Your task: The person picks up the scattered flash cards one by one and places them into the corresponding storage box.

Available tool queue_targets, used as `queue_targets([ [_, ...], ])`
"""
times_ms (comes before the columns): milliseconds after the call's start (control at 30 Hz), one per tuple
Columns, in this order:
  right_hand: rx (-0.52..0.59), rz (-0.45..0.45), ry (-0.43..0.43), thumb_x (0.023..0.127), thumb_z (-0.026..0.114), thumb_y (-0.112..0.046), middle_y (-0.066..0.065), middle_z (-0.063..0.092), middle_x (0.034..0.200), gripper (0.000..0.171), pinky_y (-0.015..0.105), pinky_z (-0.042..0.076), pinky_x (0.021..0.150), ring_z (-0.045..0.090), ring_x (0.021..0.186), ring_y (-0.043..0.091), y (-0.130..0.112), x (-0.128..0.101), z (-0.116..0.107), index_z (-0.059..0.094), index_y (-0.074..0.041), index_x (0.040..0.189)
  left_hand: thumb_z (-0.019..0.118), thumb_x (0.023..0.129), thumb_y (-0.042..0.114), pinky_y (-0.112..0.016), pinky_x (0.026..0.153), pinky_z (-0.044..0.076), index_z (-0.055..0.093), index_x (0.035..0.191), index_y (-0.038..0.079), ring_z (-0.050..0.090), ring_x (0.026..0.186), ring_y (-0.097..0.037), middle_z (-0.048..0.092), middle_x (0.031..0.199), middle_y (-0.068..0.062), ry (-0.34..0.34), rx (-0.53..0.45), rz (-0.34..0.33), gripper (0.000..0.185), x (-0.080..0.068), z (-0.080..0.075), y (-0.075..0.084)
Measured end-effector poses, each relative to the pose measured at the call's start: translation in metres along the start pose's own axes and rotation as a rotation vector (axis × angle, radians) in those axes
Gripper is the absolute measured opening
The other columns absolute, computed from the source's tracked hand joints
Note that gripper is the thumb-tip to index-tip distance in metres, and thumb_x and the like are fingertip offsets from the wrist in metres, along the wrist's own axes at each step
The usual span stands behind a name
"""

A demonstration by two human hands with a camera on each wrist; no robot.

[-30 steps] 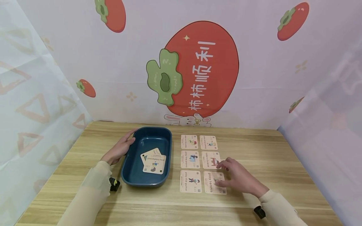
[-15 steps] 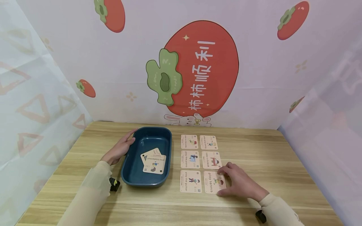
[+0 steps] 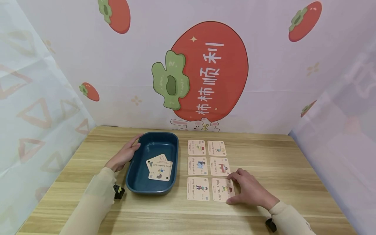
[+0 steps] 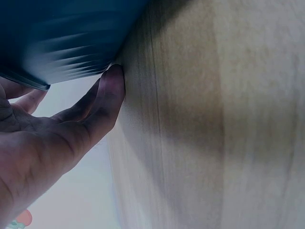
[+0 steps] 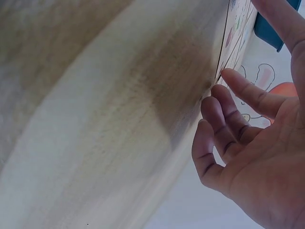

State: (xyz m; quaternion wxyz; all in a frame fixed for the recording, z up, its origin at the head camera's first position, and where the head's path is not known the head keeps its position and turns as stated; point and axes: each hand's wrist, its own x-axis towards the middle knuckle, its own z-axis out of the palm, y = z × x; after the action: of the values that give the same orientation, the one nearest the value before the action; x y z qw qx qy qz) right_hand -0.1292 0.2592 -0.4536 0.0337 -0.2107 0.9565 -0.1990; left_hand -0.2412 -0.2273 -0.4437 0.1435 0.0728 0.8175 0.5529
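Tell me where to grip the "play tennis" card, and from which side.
Grip the play tennis card by its right edge, coming from the right. It lies flat on the table, its left edge sits close to the guitar card, and the right hand is already at that edge.

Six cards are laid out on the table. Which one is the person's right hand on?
The "play tennis" card, at the near right corner of the grid. The right hand rests at its right edge; the other five cards lie untouched, and the left hand touches the blue tray.

A light wooden table (image 3: 293, 169) fills the lower frame; behind it, a pale wall (image 3: 264, 98) shows red persimmon pictures.
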Motion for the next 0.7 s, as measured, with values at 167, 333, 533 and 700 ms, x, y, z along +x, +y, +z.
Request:
queue_targets([
  [167, -0.01, 0.023, 0.013, 0.057, 0.093, -0.061, -0.004, 0.055, 0.099, 0.08, 0.04, 0.045, 0.081, 0.048, 0.087, 0.013, -0.0024, -0.0001, -0.0014, 0.069, -0.009, 0.111, 0.03, 0.113, 0.023, -0.068, 0.115, 0.019, 0.011, 0.165, 0.016, 0.012, 0.15, -0.05, 0.001, 0.169, -0.019, 0.002, 0.001, 0.004, 0.055, 0.0001, 0.0001, 0.0002],
  [333, 0.003, 0.042, 0.011, 0.055, 0.094, -0.059, -0.004, 0.055, 0.099, 0.078, 0.04, 0.046, 0.081, 0.049, 0.087, 0.013, -0.003, 0.0007, -0.0018, 0.068, -0.009, 0.11, 0.03, 0.113, 0.022, -0.067, 0.115, 0.02, 0.011, 0.165, 0.016, 0.014, 0.149, -0.05, 0.002, 0.169, -0.019, 0.001, -0.001, 0.007, 0.055, -0.0003, 0.0002, 0.0001],
  [533, 0.023, 0.046, 0.003, 0.054, 0.094, -0.061, -0.003, 0.053, 0.099, 0.08, 0.04, 0.046, 0.081, 0.048, 0.088, 0.014, -0.0005, 0.0017, -0.0013, 0.063, -0.01, 0.107, 0.029, 0.113, 0.022, -0.067, 0.115, 0.02, 0.011, 0.165, 0.015, 0.014, 0.15, -0.05, 0.003, 0.168, -0.02, 0.002, 0.001, 0.011, 0.055, 0.0, 0.0005, -0.0001],
  [700, 0.053, 0.055, 0.001, 0.052, 0.096, -0.057, -0.003, 0.05, 0.094, 0.08, 0.033, 0.042, 0.076, 0.045, 0.084, 0.014, -0.0004, 0.0037, -0.0015, 0.056, -0.011, 0.104, 0.03, 0.113, 0.022, -0.067, 0.115, 0.021, 0.011, 0.165, 0.015, 0.015, 0.149, -0.05, 0.003, 0.168, -0.02, 0.005, 0.004, 0.008, 0.055, 0.0002, 0.0004, -0.0001],
])
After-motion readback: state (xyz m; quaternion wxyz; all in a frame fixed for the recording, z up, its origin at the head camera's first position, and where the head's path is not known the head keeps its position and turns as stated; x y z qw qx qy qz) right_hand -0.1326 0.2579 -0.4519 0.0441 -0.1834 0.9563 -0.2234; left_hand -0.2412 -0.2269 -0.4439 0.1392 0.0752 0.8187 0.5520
